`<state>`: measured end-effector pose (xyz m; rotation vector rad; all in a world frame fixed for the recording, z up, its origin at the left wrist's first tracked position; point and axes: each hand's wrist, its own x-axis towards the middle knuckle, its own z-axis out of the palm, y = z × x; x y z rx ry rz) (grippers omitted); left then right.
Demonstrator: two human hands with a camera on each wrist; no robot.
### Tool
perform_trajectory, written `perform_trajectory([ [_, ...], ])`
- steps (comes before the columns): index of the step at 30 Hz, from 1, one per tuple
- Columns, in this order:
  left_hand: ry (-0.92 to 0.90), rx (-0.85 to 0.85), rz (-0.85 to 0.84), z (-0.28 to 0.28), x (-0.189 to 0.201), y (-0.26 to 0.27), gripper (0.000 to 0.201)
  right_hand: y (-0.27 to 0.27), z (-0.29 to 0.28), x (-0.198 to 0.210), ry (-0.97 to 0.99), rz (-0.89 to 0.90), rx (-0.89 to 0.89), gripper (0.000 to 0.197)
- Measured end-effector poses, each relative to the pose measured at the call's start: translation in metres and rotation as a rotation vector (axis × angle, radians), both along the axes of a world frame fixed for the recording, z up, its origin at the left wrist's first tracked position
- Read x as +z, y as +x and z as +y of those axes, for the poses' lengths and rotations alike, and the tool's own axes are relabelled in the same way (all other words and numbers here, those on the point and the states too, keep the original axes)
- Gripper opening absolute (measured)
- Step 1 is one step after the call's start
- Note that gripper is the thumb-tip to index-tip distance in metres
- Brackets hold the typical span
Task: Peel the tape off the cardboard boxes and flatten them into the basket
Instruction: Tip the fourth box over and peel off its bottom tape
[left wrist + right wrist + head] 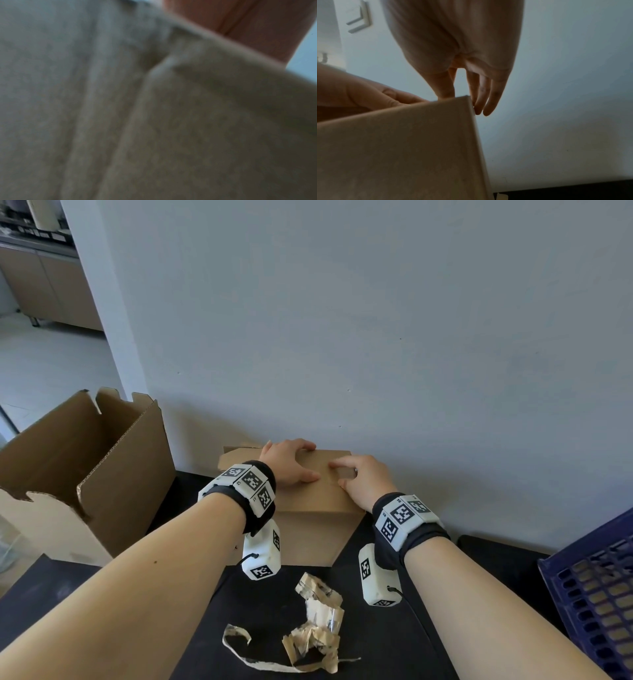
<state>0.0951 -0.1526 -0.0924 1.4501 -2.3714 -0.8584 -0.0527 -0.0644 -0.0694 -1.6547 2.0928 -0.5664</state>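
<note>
two hands on box [310, 501]: l hand [287, 465] atop, r hand [368, 482] grips corner

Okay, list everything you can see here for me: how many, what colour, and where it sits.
small cardboard box: one, brown, on the table against the wall, under both hands
large cardboard box: one, brown, open-topped, at the left
peeled tape: a crumpled heap of strips, beige, on the table nearest the person
basket: one, dark blue, at the right edge
table: one, black
wall: grey, behind the table
wrist units: two, white with black markers, one per wrist
left hand: rests on the small cardboard box's top
right hand: thumb on the top, fingers down behind the far right corner
</note>
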Motion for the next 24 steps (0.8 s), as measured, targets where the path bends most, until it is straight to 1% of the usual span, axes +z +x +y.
perform_trajectory([
  [5,0.008,0.006,0.004,0.0,-0.001,-0.001,0.06,-0.001,0.001,-0.003,-0.022,-0.023,-0.007,0.034],
  [11,0.015,0.02,-0.001,-0.001,-0.002,-0.001,0.06,0.0,-0.002,-0.001,0.006,0.114,-0.007,0.026],
  [15,0.009,0.021,-0.009,0.0,-0.002,0.0,0.061,0.002,-0.002,0.005,0.028,0.135,0.011,0.023],
  [19,0.005,0.016,-0.014,0.0,-0.001,-0.001,0.061,0.007,-0.004,0.013,0.064,0.175,0.02,0.028],
  [24,0.002,0.018,-0.009,-0.002,-0.001,-0.001,0.061,0.008,-0.006,0.006,0.074,0.191,0.025,0.016],
])
